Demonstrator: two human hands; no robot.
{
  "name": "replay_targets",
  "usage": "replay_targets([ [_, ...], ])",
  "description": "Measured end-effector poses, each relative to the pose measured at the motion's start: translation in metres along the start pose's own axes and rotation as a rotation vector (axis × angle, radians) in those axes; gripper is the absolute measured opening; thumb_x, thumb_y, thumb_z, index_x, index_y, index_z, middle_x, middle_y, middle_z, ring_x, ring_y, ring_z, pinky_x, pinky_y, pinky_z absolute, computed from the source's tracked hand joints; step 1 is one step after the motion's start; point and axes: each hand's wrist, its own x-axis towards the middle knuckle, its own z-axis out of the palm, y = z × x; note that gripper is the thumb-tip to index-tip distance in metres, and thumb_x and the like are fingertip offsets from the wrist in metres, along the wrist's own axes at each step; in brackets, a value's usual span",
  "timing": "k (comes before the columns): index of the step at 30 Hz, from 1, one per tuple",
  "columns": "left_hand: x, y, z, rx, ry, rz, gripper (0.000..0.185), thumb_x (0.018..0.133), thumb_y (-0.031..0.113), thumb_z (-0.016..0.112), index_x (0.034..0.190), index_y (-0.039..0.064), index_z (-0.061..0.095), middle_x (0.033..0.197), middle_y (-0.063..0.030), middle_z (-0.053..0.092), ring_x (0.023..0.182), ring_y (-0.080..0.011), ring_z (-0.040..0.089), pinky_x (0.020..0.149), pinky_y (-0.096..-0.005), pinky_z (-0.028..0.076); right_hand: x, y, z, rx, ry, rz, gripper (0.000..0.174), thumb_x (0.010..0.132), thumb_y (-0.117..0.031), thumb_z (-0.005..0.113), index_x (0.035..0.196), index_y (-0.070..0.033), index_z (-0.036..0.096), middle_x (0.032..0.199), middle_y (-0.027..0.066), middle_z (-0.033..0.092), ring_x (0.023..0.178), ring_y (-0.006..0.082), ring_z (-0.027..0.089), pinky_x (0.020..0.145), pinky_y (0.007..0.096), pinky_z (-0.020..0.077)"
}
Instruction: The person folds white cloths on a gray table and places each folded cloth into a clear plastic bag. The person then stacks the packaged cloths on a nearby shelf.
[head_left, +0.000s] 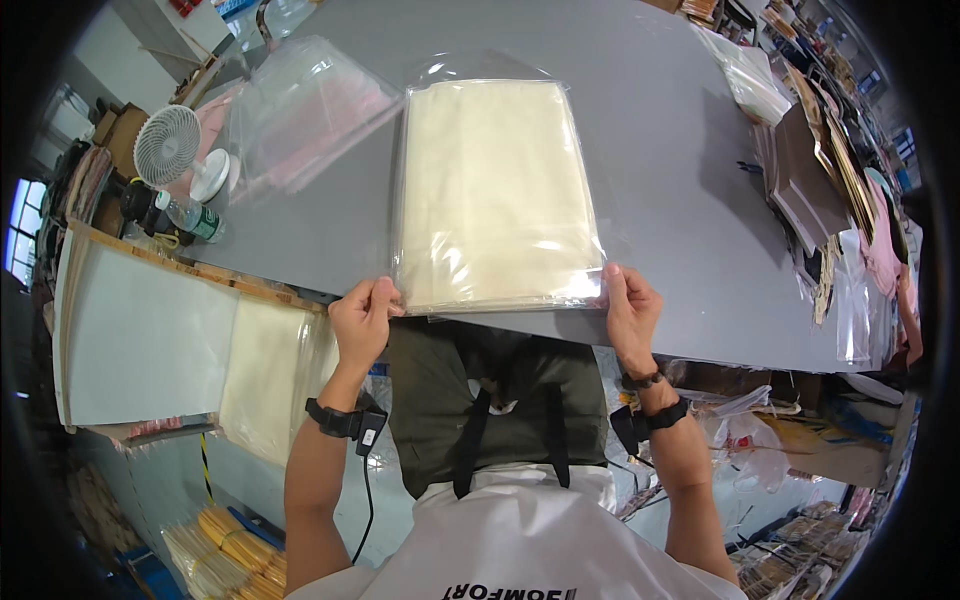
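Note:
A folded cream cloth (495, 187) lies flat inside a clear plastic bag (487, 66) on the grey table, in front of my body. My left hand (365, 315) pinches the bag's near left corner at the table edge. At the near right corner, my right hand (631, 311) grips the plastic between thumb and fingers. The bag reaches past the cloth at the far side, and its near edge lies along the table's edge.
Beyond on the left, clear bags (307, 112) lie near a small white fan (169, 146) and a plastic bottle (196, 217). A lower stand (150, 322) holds another bagged cream cloth (262, 367). Cardboard sheets (810, 180) stand on the grey table's (675, 225) right side.

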Motion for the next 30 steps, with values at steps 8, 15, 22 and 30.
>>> replay_targets([
  [8,-0.007,0.01,0.032,0.075,0.197,-0.052,0.04,0.102,0.025,0.073,0.07,0.0,0.065,0.055,-0.0059,0.061,0.048,-0.014,0.062,0.051,-0.0298,0.047,0.005,-0.018,0.02,-0.615,0.229,-0.059,0.019,0.101,-0.019,0.074,0.11,-0.003,0.076,0.092,0.0116,0.073,0.083,0.0189,0.069,0.072,0.0346,0.0546],
  [15,-0.007,0.016,0.037,0.276,0.218,-0.058,0.028,0.094,0.02,0.079,0.075,0.004,0.064,0.067,-0.0099,0.059,0.047,-0.0182,0.047,0.048,-0.0328,0.04,0.026,-0.048,0.057,-1.079,-0.344,-0.922,0.051,0.098,-0.019,0.072,0.148,-0.018,0.062,0.156,0.0136,0.055,0.144,0.0357,0.052,0.122,0.0499,0.039],
  [22,0.0,0.011,0.032,0.737,0.096,0.392,0.048,0.103,0.023,0.063,0.15,0.013,0.06,0.158,-0.0133,0.051,0.137,-0.03,0.053,0.11,-0.0483,0.038,0.038,-0.027,0.06,-0.867,-0.318,-0.47,0.065,0.102,-0.038,0.068,0.161,-0.016,0.049,0.17,0.0202,0.036,0.159,0.0419,0.03,0.128,0.0548,0.0265],
  [30,-0.02,-0.001,0.031,0.651,-0.174,0.282,0.057,0.111,0.026,0.036,0.165,0.007,0.039,0.169,-0.0123,0.043,0.159,-0.0317,0.033,0.129,-0.0577,0.01,0.042,-0.021,0.036,-0.84,-0.095,-0.185,0.081,0.097,-0.046,0.075,0.146,0.013,0.049,0.129,0.0352,0.066,0.119,0.0439,0.066,0.101,0.0488,0.0526],
])
